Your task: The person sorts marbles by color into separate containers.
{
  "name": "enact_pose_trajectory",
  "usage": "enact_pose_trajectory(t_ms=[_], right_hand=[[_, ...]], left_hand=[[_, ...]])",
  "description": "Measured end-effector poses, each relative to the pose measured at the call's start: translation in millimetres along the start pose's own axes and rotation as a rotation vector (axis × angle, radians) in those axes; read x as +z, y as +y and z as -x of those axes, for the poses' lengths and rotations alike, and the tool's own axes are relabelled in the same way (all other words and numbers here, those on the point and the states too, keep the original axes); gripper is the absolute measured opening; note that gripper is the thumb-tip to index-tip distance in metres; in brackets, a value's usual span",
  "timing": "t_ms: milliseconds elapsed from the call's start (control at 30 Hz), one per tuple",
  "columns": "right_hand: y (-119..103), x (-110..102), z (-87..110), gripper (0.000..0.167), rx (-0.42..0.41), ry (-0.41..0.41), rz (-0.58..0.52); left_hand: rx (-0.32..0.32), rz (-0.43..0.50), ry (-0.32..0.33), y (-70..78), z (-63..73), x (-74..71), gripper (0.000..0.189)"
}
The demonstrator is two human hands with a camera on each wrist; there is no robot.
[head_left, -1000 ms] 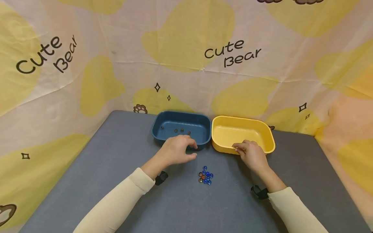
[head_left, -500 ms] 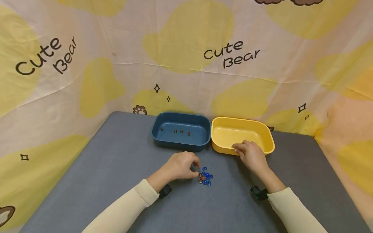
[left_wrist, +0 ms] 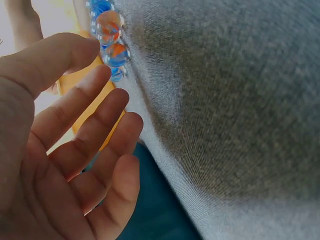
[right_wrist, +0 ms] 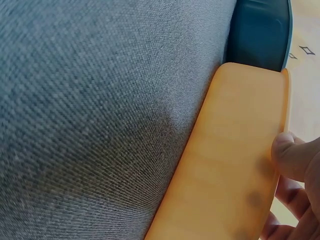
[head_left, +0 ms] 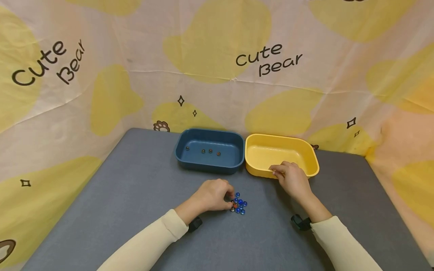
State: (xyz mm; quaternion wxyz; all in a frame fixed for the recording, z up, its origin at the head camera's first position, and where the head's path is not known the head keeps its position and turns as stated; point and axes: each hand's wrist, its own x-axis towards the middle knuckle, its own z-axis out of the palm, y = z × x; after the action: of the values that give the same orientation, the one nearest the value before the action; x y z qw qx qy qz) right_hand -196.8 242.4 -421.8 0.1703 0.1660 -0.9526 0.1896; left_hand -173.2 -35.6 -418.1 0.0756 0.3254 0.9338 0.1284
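My left hand (head_left: 215,195) reaches down at a small cluster of glass marbles on the table. Its thumb and index finger are slightly apart beside an orange marble (head_left: 235,206) on the cluster's left side, and the other fingers are loosely bent. Several blue marbles (head_left: 240,202) lie close together there. In the left wrist view, an orange-streaked marble (left_wrist: 109,22) shows just past the thumb. My right hand (head_left: 293,180) grips the front rim of a yellow bin (head_left: 259,172), with the thumb on the outer wall and the fingers partly hidden behind the rim.
A dark blue bin (head_left: 207,166) stands left of the yellow one, almost touching it. Inside it are several brownish marbles (head_left: 210,151). Both bins sit on a grey cloth-covered table (head_left: 142,180), before a printed curtain (head_left: 217,45).
My left hand has come from the blue bin's front edge down and rightward to the marbles, where it now nearly reaches the orange ones. The right hand stays at the yellow bin's rim.
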Motion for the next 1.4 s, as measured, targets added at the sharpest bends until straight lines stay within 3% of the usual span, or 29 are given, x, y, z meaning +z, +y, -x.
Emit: enact_pose_trajectory(t_ms=[1133, 1400], right_hand=[[-1.8, -1.0, -1.0, 0.015, -0.006, 0.012, -0.005], [-0.8, -1.4, -0.6, 0.015, -0.003, -0.004, -0.001]], left_hand=[[0.003, -0.016, 0.025, -4.3, -6.8, 6.1, 0.008], [0.013, -0.037, 0.074, -7.8, -7.7, 1.5, 0.005]])
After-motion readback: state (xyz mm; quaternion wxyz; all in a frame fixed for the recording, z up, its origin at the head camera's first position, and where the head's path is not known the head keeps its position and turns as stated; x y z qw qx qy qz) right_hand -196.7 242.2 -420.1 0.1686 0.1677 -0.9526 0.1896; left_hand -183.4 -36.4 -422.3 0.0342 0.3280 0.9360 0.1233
